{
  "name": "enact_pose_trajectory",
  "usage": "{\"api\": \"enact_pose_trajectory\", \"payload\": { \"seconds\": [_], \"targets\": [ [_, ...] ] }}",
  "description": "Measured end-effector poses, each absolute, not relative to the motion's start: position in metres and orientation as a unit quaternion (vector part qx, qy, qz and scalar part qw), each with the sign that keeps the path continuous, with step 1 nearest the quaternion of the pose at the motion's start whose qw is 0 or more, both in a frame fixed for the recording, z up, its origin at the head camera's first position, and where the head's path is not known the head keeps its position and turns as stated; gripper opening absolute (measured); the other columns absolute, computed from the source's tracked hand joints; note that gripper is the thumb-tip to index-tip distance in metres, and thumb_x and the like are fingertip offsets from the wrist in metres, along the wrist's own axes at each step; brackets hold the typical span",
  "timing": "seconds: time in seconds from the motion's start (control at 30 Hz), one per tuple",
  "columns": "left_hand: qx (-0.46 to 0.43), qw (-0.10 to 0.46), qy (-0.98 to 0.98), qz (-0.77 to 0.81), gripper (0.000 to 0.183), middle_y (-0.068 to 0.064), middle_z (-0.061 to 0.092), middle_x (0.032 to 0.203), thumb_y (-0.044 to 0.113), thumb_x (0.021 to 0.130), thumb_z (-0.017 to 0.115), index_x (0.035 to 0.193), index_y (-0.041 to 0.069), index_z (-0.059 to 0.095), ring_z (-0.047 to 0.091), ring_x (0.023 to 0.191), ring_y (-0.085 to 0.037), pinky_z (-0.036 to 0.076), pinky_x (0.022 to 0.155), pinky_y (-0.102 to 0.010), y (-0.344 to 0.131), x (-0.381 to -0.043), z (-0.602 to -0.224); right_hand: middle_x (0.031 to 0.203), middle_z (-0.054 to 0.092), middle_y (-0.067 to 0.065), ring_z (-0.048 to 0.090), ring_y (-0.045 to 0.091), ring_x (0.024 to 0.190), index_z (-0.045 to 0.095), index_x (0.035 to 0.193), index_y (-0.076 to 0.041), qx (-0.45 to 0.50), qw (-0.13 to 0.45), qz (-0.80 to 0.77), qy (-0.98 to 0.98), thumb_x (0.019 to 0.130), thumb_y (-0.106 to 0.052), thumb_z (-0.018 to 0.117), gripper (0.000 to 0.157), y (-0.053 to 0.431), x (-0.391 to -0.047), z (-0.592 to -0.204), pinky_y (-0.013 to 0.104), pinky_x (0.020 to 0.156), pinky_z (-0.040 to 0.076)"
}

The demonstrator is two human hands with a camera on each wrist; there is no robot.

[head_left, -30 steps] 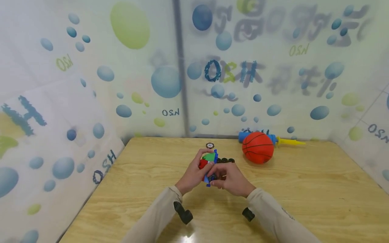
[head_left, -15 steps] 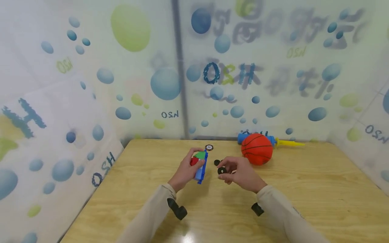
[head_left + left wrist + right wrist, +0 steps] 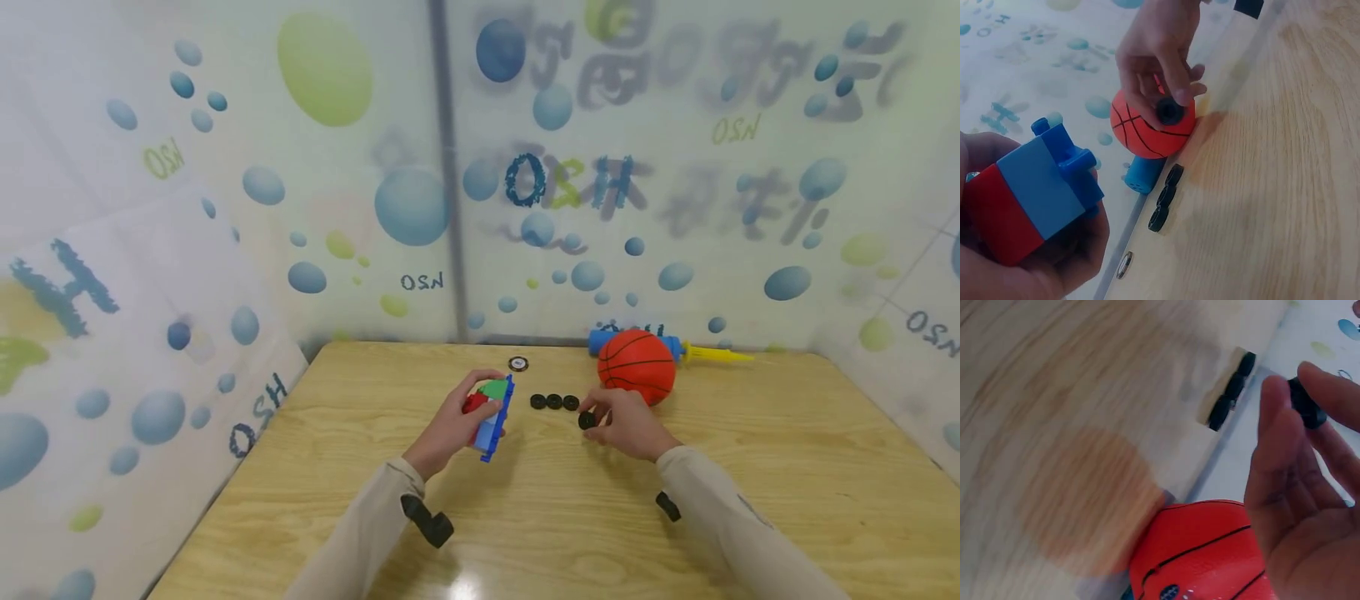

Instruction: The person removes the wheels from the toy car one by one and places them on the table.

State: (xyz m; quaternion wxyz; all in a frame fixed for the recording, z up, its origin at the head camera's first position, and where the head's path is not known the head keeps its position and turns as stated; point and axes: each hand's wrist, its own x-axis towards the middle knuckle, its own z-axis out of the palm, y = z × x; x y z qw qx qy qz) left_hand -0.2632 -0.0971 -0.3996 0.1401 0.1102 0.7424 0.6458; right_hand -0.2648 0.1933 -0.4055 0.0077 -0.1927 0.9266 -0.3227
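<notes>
My left hand (image 3: 452, 423) grips a toy vehicle body (image 3: 1040, 186) built of red, light blue and green blocks on a dark blue base with short axle pegs. Between thumb and fingers, my right hand (image 3: 628, 422) pinches a small black toy wheel (image 3: 587, 421), held a little above the table in front of the ball. Three more black wheels (image 3: 554, 402) lie flat in a touching row on the table, just left of that hand. In the right wrist view the pinched wheel (image 3: 1307, 404) shows edge-on between the fingertips.
A red basketball (image 3: 637, 365) stands at the back right, close behind my right hand. Behind it lies a blue and yellow pump-like toy (image 3: 708, 351). A round black and white chip (image 3: 518, 364) lies near the table's back edge. Printed sheets (image 3: 345, 208) enclose the wooden table (image 3: 750, 467).
My right hand has come away from the toy vehicle and moved right with the black wheel, towards the end of the wheel row. My left hand has shifted slightly left, still gripping the vehicle.
</notes>
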Motion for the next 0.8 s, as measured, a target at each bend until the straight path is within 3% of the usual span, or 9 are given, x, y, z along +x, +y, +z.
{"api": "enact_pose_trajectory", "payload": {
  "seconds": [0.17, 0.27, 0.5, 0.67, 0.8],
  "targets": [
    [0.120, 0.158, 0.741, 0.642, 0.040, -0.024, 0.058, 0.126, 0.022, 0.104, 0.055, 0.142, 0.030, 0.046, 0.073, 0.097, -0.037, 0.062, 0.074, -0.038, -0.098, -0.263, -0.400, 0.073, 0.058, 0.001, 0.049, 0.013, 0.070, 0.074, 0.104, -0.002, -0.169, 0.029, -0.273, 0.947, 0.078, -0.004, 0.080, 0.027, 0.192, -0.275, -0.416, 0.026, 0.065, 0.040],
    [0.125, 0.162, 0.742, 0.638, 0.041, -0.023, 0.060, 0.124, 0.023, 0.104, 0.056, 0.143, 0.030, 0.045, 0.073, 0.097, -0.036, 0.062, 0.074, -0.038, -0.098, -0.263, -0.399, 0.071, 0.055, 0.002, 0.048, 0.014, 0.068, 0.074, 0.102, -0.001, -0.165, 0.035, -0.255, 0.952, 0.076, 0.000, 0.078, 0.026, 0.190, -0.280, -0.420, 0.026, 0.064, 0.041],
    [0.124, 0.165, 0.743, 0.637, 0.040, -0.023, 0.060, 0.123, 0.024, 0.104, 0.055, 0.142, 0.031, 0.046, 0.072, 0.098, -0.038, 0.062, 0.073, -0.037, -0.097, -0.264, -0.400, 0.091, 0.070, 0.009, 0.059, 0.018, 0.076, 0.072, 0.101, -0.001, -0.141, 0.029, -0.197, 0.970, 0.077, 0.000, 0.074, 0.024, 0.185, -0.285, -0.417, 0.035, 0.069, 0.054],
    [0.124, 0.171, 0.744, 0.634, 0.039, -0.023, 0.059, 0.125, 0.023, 0.104, 0.055, 0.141, 0.029, 0.047, 0.073, 0.095, -0.032, 0.062, 0.074, -0.036, -0.097, -0.263, -0.401, 0.086, 0.070, 0.006, 0.060, 0.015, 0.071, 0.075, 0.107, -0.005, -0.110, 0.022, -0.214, 0.970, 0.078, -0.006, 0.078, 0.029, 0.184, -0.287, -0.415, 0.032, 0.063, 0.052],
    [0.124, 0.171, 0.745, 0.633, 0.039, -0.023, 0.059, 0.125, 0.023, 0.104, 0.055, 0.142, 0.028, 0.046, 0.072, 0.098, -0.036, 0.062, 0.075, -0.037, -0.098, -0.263, -0.402, 0.099, 0.075, 0.009, 0.064, 0.015, 0.075, 0.077, 0.110, -0.007, -0.097, 0.027, -0.215, 0.971, 0.079, -0.011, 0.079, 0.031, 0.184, -0.287, -0.416, 0.032, 0.064, 0.054]
  ]
}}
